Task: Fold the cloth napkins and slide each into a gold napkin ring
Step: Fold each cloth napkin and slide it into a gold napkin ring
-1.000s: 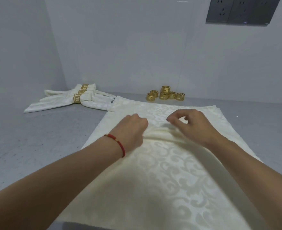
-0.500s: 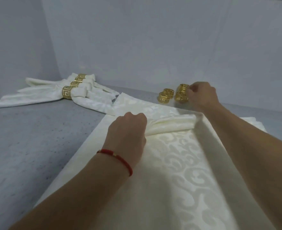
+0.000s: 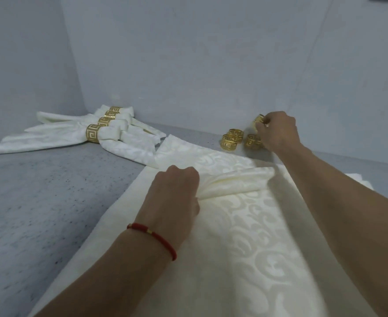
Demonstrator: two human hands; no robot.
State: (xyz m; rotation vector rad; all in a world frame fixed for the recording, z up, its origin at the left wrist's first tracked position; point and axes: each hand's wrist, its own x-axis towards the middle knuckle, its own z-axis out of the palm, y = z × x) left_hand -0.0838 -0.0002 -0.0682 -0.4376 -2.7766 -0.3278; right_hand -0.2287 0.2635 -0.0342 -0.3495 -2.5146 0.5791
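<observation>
Pinching a bunched fold mid-cloth, the left hand (image 3: 175, 193) is curled tight on the cream napkin (image 3: 257, 236) spread near-centre. A gold ring (image 3: 258, 121) is gripped by the right hand (image 3: 277, 131) above the loose rings (image 3: 233, 139), far right. Ringed napkins (image 3: 92, 132) are stacked far left.

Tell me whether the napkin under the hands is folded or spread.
Mostly spread: the napkin lies flat across the table, with only its middle gathered into a ridge, gripped by the left hand.

My right hand (image 3: 277, 131), which a second ago pinched the napkin (image 3: 245, 225) beside my left, now sits at the loose gold rings (image 3: 231, 139), fingers closing on one raised ring (image 3: 258, 121).
</observation>
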